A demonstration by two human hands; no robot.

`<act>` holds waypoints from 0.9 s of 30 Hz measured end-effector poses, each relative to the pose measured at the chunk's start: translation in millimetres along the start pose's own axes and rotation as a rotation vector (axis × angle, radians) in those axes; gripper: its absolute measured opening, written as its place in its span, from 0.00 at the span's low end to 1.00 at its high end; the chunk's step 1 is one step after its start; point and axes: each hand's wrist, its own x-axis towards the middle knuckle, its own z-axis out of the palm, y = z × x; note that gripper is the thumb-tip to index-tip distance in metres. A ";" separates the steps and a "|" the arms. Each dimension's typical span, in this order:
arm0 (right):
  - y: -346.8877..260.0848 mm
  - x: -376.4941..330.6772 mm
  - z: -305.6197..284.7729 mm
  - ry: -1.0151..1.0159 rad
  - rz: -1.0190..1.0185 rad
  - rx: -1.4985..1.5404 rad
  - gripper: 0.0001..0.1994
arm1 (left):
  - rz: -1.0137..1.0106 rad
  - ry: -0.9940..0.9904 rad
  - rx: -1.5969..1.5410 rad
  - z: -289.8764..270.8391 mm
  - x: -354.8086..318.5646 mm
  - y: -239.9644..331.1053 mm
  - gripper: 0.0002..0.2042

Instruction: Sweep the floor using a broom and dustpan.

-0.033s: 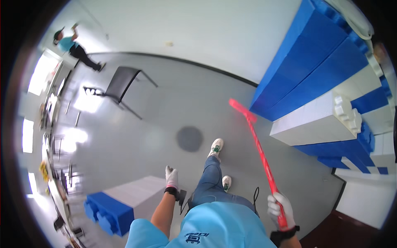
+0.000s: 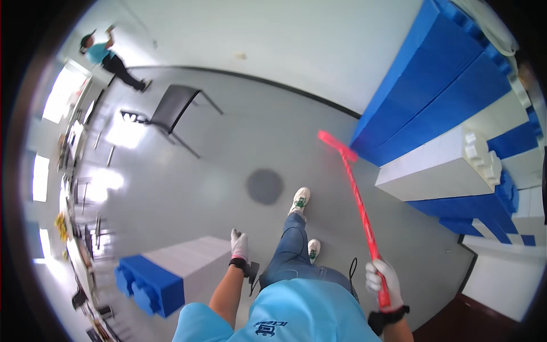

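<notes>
My right hand [image 2: 383,285], in a white glove with a black wrist strap, is wrapped round the lower end of a long red pole [image 2: 360,208]. The pole slants up and away to the left. At its far end sits a red T-shaped head [image 2: 337,146], near the foot of the blue blocks; it is too blurred to tell whether it is a broom or a squeegee. My left hand [image 2: 239,245], gloved in white, hangs at my left side with loosely bent fingers apart and nothing in them. Beside it, to the left, lies a white and blue block [image 2: 171,268].
Large blue and white stacked blocks [image 2: 433,97] rise at the right against the wall. A dark chair [image 2: 174,108] stands at the far left on the grey floor [image 2: 228,171]. Another person [image 2: 111,60] is by the far wall. A round dark patch [image 2: 265,186] marks the floor before my feet.
The view has shifted slightly, so the chair and the other person appear a little further right. My right hand keeps its hold on the pole, and my left hand has barely moved.
</notes>
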 end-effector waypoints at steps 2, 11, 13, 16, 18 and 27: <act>24.9 32.4 -20.4 0.034 -0.007 -0.105 0.04 | -0.084 0.039 0.012 -20.9 -37.3 -29.8 0.32; 106.5 89.0 -142.8 -0.021 0.020 -0.717 0.08 | 0.234 0.337 0.069 -181.0 -181.2 -89.5 0.29; 126.2 80.3 -185.4 0.100 0.146 -0.738 0.08 | 0.425 0.608 0.393 -232.6 -207.4 -92.6 0.27; 149.2 71.5 -253.6 0.195 0.127 -0.888 0.09 | 0.721 0.974 0.740 -308.0 -218.6 -73.3 0.25; 166.9 62.0 -293.0 0.340 0.126 -1.051 0.13 | 0.761 1.126 0.714 -359.3 -215.4 -49.4 0.28; 320.6 -125.9 -376.6 0.727 0.224 -1.208 0.24 | 0.609 0.369 1.045 -473.9 -166.5 42.5 0.54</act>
